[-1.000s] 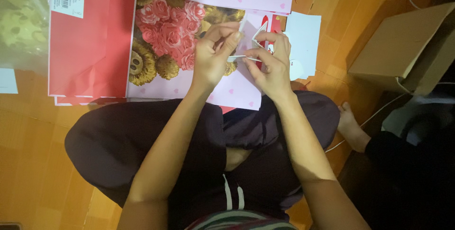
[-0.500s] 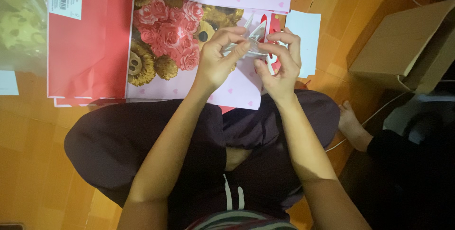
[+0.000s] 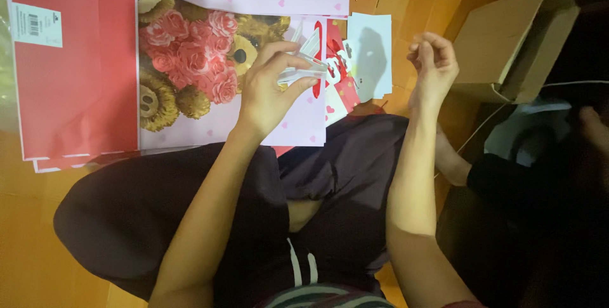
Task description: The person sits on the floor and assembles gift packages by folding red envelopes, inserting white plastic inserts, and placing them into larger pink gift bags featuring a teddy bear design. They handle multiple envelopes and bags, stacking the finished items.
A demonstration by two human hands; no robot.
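While pinched in the left hand (image 3: 269,89), clear plastic piece (image 3: 303,70); right hand (image 3: 433,60) clenched apart.

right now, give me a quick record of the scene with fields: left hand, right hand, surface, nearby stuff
left hand: left hand pinches a small clear plastic piece over the flat gift bag
right hand: right hand raised, fingers curled; cannot tell if it holds anything
surface: flat gift bag with teddy bear and roses print lies on wooden floor, red sheet beside it
nearby: cardboard box, white paper
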